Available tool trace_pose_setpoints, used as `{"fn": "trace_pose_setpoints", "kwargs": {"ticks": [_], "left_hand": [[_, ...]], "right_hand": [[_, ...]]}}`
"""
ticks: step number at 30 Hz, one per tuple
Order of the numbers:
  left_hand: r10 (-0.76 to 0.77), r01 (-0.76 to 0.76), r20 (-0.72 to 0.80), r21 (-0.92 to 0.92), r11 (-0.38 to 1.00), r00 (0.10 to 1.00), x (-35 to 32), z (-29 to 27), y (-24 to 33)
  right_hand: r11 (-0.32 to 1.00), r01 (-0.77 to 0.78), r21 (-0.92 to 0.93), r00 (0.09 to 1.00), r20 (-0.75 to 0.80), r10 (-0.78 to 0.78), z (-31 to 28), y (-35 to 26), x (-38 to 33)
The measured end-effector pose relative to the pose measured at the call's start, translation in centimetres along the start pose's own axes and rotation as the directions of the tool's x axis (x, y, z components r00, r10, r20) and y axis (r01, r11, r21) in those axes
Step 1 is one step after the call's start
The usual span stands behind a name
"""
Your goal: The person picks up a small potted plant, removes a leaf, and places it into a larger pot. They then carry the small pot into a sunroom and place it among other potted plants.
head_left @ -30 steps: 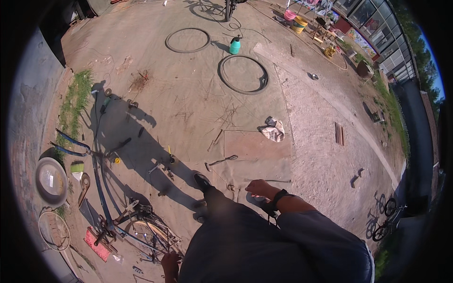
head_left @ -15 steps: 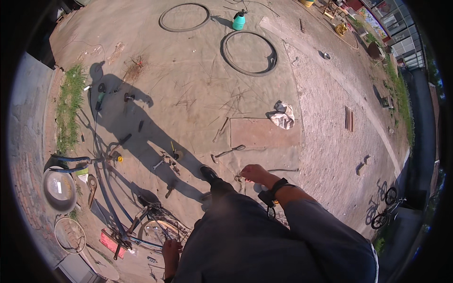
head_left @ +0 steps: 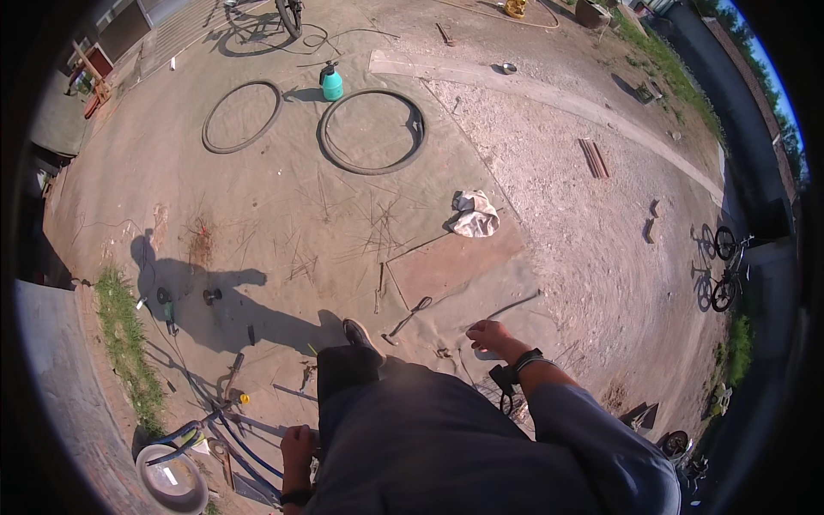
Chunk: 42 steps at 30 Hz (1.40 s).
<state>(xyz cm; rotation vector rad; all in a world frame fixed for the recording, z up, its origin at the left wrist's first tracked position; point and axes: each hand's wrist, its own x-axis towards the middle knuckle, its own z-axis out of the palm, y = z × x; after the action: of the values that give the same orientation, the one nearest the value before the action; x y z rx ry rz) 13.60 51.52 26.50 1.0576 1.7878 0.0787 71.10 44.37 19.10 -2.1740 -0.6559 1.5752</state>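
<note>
My right hand (head_left: 489, 336) is held out above the ground with its fingers loosely bent. Nothing shows in it, and a black band circles the wrist. Nearest to it are a thin dark rod (head_left: 517, 304) and a tool with a looped end (head_left: 408, 319), both lying apart from it. My left hand (head_left: 298, 448) hangs low beside my dark trousers, its fingers mostly turned out of sight. To its left, touching nothing of mine that I can see, is a blue bicycle frame (head_left: 249, 453). My shoe (head_left: 360, 339) is on the ground ahead.
Ahead lie two bicycle tyres (head_left: 373, 169) (head_left: 206, 129) beside a teal spray bottle (head_left: 332, 84). A crumpled cloth (head_left: 475, 216) rests on a reddish board (head_left: 455, 266). A grinder-like green tool (head_left: 168, 316), a round basin (head_left: 197, 493) and a grass strip (head_left: 124, 343) are leftward; bicycles (head_left: 725, 270) stand right.
My view has turned and moved forward; the bicycle frame and basin have slid toward the lower left. My foot has stepped ahead. Both hands still swing at my sides.
</note>
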Motion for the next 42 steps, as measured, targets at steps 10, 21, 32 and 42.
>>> {"fn": "trace_pose_setpoints", "kwargs": {"ticks": [10, 21, 32, 42], "left_hand": [[0.049, -0.041, 0.117, -0.072, 0.997, 0.992, 13.7, -4.1, 18.5], [0.1, -0.148, 0.29, 0.15, 0.978, 0.952, 26.8, -2.4, 40.5], [0.214, -0.355, 0.403, 0.319, 0.879, 0.89, 37.3, 15.4, 68.6], [0.179, -0.357, 0.442, 0.361, 0.862, 0.879, 40.1, 29.1, 94.3]], "right_hand": [[0.943, -0.206, 0.26, 0.949, -0.181, 0.257, -2.7, -7.8, 2.6], [0.849, -0.035, 0.528, 0.932, -0.289, 0.218, -10.3, -18.3, 8.3], [0.556, -0.181, 0.811, 0.816, -0.192, 0.545, -26.8, -14.7, 20.1], [0.652, 0.125, 0.748, 0.803, -0.462, 0.377, -61.2, -26.6, 33.2]]}}
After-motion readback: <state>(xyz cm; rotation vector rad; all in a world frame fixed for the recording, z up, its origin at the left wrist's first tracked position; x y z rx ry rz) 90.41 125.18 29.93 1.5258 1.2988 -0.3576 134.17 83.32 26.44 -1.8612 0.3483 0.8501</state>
